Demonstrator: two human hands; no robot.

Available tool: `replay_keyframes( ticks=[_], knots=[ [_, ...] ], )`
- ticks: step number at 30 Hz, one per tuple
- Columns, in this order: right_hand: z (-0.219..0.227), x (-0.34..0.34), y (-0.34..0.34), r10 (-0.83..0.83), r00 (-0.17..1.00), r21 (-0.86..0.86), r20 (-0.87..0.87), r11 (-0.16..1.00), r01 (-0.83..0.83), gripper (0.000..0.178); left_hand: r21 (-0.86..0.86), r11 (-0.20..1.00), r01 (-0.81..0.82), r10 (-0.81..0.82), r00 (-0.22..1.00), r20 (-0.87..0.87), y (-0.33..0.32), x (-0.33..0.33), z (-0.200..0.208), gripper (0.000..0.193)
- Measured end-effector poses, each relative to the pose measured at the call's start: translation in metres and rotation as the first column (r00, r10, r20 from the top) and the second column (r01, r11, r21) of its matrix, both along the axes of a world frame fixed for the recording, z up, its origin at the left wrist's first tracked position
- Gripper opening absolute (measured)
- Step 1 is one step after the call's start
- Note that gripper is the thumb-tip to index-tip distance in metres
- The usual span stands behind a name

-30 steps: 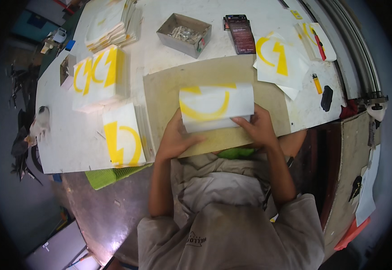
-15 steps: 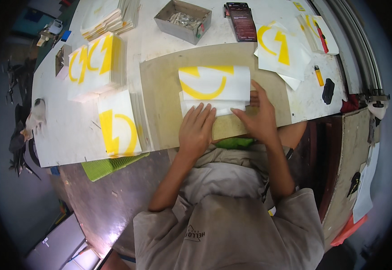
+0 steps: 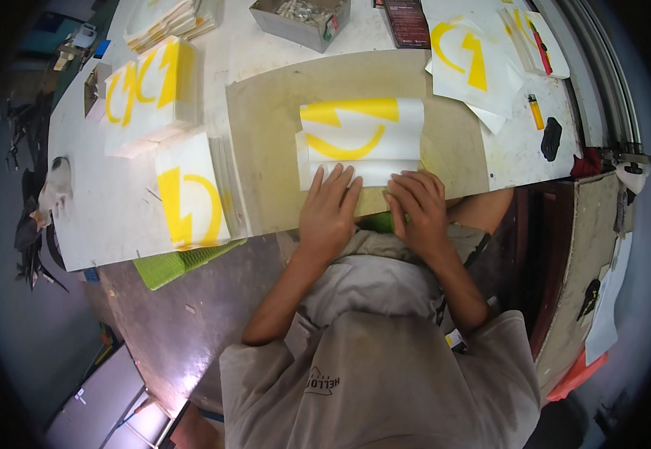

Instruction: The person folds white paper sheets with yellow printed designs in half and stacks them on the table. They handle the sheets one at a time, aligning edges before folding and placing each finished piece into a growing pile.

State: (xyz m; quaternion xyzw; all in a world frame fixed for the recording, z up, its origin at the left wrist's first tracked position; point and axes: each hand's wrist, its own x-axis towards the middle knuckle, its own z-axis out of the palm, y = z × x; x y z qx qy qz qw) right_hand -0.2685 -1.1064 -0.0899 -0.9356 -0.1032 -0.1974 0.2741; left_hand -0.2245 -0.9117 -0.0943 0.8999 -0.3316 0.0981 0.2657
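A white paper sheet with yellow printed shapes point(image 3: 363, 129) lies folded over on the tan board point(image 3: 265, 150), with a plain white strip along its near edge. My left hand point(image 3: 330, 206) is open, its outstretched fingertips resting on that strip at the left. At the strip's right end is my right hand point(image 3: 419, 209). Its fingers are bent and their tips touch the paper, while the thumb sits apart from them near the board's front edge. Neither palm shows.
To the left stand stacks of yellow-printed paper point(image 3: 153, 93) and a lower pile point(image 3: 191, 194). A grey box of small bits point(image 3: 303, 30) and a phone point(image 3: 406, 26) are at the back. Loose sheets point(image 3: 460, 67), a yellow lighter point(image 3: 536, 112) and a black object point(image 3: 551, 140) lie right.
My right hand has come from beside the sheet's right edge to its near right corner, its fingers now over the paper. The near strip lies flatter. The view has shifted slightly.
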Motion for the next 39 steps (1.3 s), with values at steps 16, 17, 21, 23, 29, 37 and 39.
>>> replay_keyframes(
  ticks=[16,17,21,23,29,37,39],
  knots=[
    [-0.006,-0.032,0.016,-0.178,0.976,-0.239,-0.122,0.960,0.146,0.037,0.313,0.950,-0.002,0.040,0.992,-0.116,0.014,-0.023,0.008,0.065],
    [-0.006,-0.037,0.004,-0.215,0.972,-0.253,-0.098,0.950,0.185,0.036,0.313,0.950,-0.008,0.048,0.992,-0.119,0.013,-0.024,0.009,0.064],
    [-0.005,-0.054,-0.019,-0.357,0.934,-0.145,-0.024,0.925,0.350,0.035,0.254,0.967,0.005,0.036,0.987,-0.157,0.005,-0.027,0.007,0.065],
    [-0.004,-0.055,-0.012,-0.294,0.956,-0.028,0.012,0.955,0.294,0.035,0.191,0.981,0.024,0.009,0.985,-0.171,0.000,-0.026,0.001,0.065],
    [-0.001,-0.015,0.035,0.030,0.993,0.008,-0.118,1.000,-0.030,0.036,0.219,0.975,0.043,-0.011,0.989,-0.144,0.000,-0.026,-0.006,0.065],
    [-0.007,-0.016,0.026,0.093,0.982,-0.078,-0.166,0.991,-0.107,0.041,0.339,0.935,-0.101,0.171,0.968,-0.182,0.039,-0.028,0.011,0.079],
    [-0.007,-0.016,0.027,0.089,0.983,-0.082,-0.158,0.991,-0.103,0.042,0.306,0.925,-0.225,0.279,0.949,-0.148,0.046,-0.032,0.014,0.075]
  ],
)
